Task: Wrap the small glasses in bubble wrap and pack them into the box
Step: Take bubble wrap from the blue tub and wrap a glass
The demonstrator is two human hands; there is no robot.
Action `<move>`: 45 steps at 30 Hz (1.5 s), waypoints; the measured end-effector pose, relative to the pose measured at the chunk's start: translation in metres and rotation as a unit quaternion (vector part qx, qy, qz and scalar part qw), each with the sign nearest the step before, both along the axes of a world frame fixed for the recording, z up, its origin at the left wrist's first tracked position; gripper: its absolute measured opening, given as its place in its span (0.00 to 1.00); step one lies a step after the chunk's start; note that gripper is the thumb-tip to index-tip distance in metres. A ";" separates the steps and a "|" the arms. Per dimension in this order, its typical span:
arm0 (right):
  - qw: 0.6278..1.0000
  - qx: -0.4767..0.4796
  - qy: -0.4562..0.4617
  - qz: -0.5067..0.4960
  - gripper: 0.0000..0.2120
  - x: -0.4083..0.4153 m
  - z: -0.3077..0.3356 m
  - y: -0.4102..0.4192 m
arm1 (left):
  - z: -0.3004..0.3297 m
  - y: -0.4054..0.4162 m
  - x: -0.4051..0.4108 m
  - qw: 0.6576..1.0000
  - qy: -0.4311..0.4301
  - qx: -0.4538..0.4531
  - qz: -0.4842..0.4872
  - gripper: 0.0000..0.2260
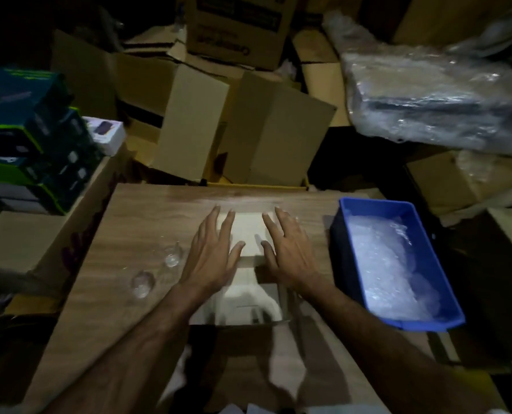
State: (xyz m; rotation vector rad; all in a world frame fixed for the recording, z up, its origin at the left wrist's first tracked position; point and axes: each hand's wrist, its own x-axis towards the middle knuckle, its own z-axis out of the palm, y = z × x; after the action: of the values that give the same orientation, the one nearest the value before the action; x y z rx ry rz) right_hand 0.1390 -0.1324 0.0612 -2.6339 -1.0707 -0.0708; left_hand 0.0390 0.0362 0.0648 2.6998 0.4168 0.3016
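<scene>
1. Both hands are lying flat with straight fingers: the left hand [211, 252] and the right hand [290, 249] are pressing on the far flap of the box [248, 297] and are holding nothing.
2. The box is sitting in the middle of the table [147, 222], its open part facing up, its long side running away from the person.
3. Two small glasses [156, 270] are lying bare on the table, just left of the left hand. It is too dark to tell which way they are pointing.
4. Bubble wrap [389, 264] is waiting in the blue bin [353, 204] on the right.
5. A left arm swinging out could knock the glasses off the table's edge.
</scene>
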 end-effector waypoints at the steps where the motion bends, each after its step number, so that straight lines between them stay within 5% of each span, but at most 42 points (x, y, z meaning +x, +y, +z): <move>1: 1.000 0.000 0.005 -0.015 0.29 0.005 0.001 -0.018 | 0.001 -0.014 0.008 1.000 0.000 -0.006 -0.014 0.30; 16: 0.983 0.017 0.020 -0.179 0.30 0.061 -0.040 -0.255 | -0.011 -0.216 0.123 0.984 0.040 -0.045 -0.170 0.31; 25: 0.945 -0.243 0.206 -0.079 0.46 0.099 -0.077 -0.290 | -0.066 -0.256 0.157 0.972 0.146 0.034 -0.178 0.33; 34: 0.963 -0.216 0.149 -0.057 0.16 0.113 -0.094 -0.285 | -0.066 -0.260 0.160 0.979 0.126 0.022 -0.158 0.34; 42: 0.992 -0.087 0.082 -0.045 0.09 0.117 -0.091 -0.295 | -0.065 -0.259 0.160 0.979 0.131 0.024 -0.156 0.33; 45: 0.980 -0.033 0.195 -0.033 0.13 0.114 -0.084 -0.301 | -0.064 -0.260 0.159 0.979 0.129 0.020 -0.158 0.34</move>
State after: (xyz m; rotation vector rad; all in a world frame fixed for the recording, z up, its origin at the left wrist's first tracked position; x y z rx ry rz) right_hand 0.2531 -0.4334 -0.0228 -2.5889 -0.8619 0.4567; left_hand 0.1981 -0.2241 0.0011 2.7967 0.0452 -0.1329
